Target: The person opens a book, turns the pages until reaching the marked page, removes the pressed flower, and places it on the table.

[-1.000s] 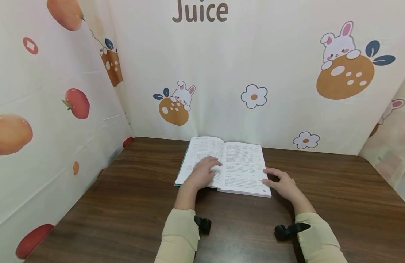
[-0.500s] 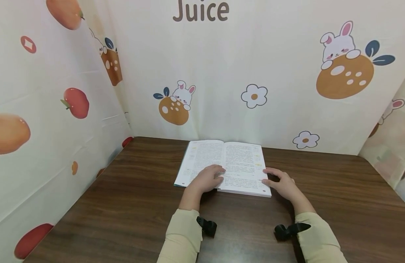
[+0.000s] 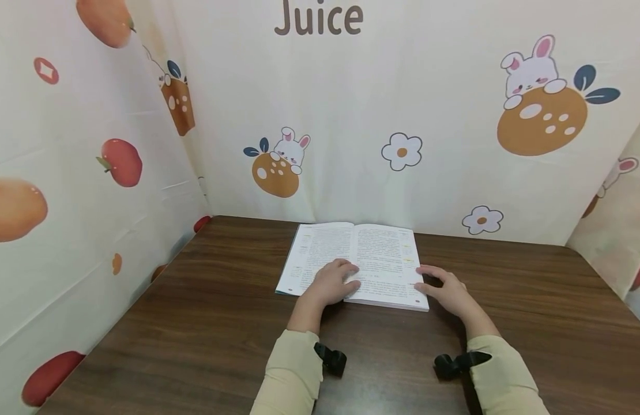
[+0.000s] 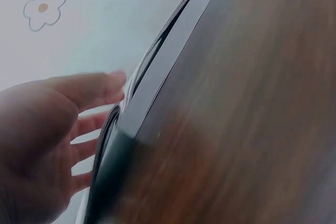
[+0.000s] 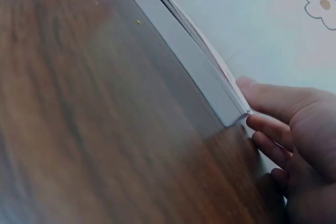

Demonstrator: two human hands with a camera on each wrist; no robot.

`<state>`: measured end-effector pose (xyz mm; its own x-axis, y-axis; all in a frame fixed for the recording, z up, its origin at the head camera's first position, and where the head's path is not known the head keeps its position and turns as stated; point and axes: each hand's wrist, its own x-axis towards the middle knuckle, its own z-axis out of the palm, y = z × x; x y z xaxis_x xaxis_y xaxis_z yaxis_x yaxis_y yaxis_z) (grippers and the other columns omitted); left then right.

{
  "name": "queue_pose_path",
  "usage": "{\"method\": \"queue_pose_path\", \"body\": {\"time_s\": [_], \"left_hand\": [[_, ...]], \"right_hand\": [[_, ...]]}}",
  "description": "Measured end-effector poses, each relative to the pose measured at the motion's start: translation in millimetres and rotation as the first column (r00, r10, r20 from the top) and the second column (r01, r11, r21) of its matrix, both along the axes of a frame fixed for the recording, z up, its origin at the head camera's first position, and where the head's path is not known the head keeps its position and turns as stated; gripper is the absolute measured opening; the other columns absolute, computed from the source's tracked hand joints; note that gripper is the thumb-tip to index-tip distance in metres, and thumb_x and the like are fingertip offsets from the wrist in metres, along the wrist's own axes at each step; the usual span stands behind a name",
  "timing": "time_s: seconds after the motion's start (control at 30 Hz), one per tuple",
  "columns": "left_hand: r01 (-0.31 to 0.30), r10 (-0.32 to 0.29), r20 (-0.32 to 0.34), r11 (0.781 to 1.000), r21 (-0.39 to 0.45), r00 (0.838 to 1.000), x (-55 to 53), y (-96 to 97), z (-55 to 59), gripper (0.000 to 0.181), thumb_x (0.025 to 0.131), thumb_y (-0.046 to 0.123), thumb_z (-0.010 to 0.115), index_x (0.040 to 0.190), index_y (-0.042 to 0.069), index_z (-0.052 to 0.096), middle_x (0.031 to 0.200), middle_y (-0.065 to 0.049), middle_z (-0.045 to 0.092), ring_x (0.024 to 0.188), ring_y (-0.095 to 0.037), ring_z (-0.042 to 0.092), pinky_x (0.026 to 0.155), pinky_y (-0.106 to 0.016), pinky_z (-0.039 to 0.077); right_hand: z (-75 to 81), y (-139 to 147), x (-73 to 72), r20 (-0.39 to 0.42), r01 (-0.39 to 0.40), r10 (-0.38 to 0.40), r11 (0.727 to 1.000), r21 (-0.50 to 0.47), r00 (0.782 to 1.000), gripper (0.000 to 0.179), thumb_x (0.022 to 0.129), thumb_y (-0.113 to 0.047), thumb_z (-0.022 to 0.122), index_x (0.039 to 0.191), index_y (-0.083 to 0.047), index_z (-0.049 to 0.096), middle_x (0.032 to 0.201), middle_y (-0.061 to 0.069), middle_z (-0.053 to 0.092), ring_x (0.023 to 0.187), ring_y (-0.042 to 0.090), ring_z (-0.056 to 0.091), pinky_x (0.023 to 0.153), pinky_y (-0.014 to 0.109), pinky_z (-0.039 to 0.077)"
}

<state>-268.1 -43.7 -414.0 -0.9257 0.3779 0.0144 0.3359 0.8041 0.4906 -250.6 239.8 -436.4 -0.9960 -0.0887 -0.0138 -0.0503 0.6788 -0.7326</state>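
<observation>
An open book (image 3: 384,259) with printed white pages lies near the back of the dark wooden table. My left hand (image 3: 330,283) rests over the lower part of the left page by the gutter, fingers relaxed and thumb reaching to the right page. In the left wrist view, that thumb (image 4: 97,87) sits by the gutter at the book's near edge, with the other fingers spread over the page. At the book's right edge is my right hand (image 3: 448,294), its thumb and forefinger tips touching the page margin. The right wrist view shows its thumb (image 5: 262,95) at the near right corner.
Behind the table (image 3: 211,323) hangs a pale curtain (image 3: 346,86) printed with rabbits, fruit and flowers, close to the book's far edge. Another printed curtain (image 3: 66,242) borders the left side. Black wrist cameras (image 3: 332,360) are strapped over both pale sleeves.
My left hand has moved down and right across the left page to the gutter. The left page, raised at its top earlier, now lies flatter. My right hand stays at the right edge.
</observation>
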Motion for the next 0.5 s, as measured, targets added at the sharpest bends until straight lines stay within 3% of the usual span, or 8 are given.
{"method": "queue_pose_path", "body": {"time_s": [0.27, 0.5], "left_hand": [[-0.051, 0.048, -0.048, 0.996, -0.070, 0.998, 2.3, 7.8, 1.0, 0.036, 0.091, 0.037, 0.055, 0.124, 0.023, 0.058, 0.133, -0.004, 0.044, 0.127, -0.025, 0.034, 0.104, -0.047, 0.022], [-0.057, 0.048, -0.085, 0.993, -0.102, 0.995, 2.1, 9.9, 1.9, 0.033, 0.091, 0.037, 0.055, 0.121, 0.025, 0.060, 0.130, -0.003, 0.046, 0.123, -0.024, 0.035, 0.101, -0.048, 0.024]], "right_hand": [[1.2, 11.7, 3.0, -0.015, -0.114, 0.113, 0.988, -0.106, 0.993, 0.067, 0.077, -0.035, 0.074, 0.132, -0.009, 0.049, 0.146, 0.016, 0.031, 0.133, 0.042, 0.020, 0.099, 0.064, 0.015], [2.8, 21.3, 8.2, 0.041, -0.196, 0.204, 0.969, -0.154, 0.978, 0.069, 0.072, -0.031, 0.078, 0.134, -0.017, 0.051, 0.144, 0.016, 0.036, 0.134, 0.039, 0.018, 0.100, 0.064, 0.012]]}}
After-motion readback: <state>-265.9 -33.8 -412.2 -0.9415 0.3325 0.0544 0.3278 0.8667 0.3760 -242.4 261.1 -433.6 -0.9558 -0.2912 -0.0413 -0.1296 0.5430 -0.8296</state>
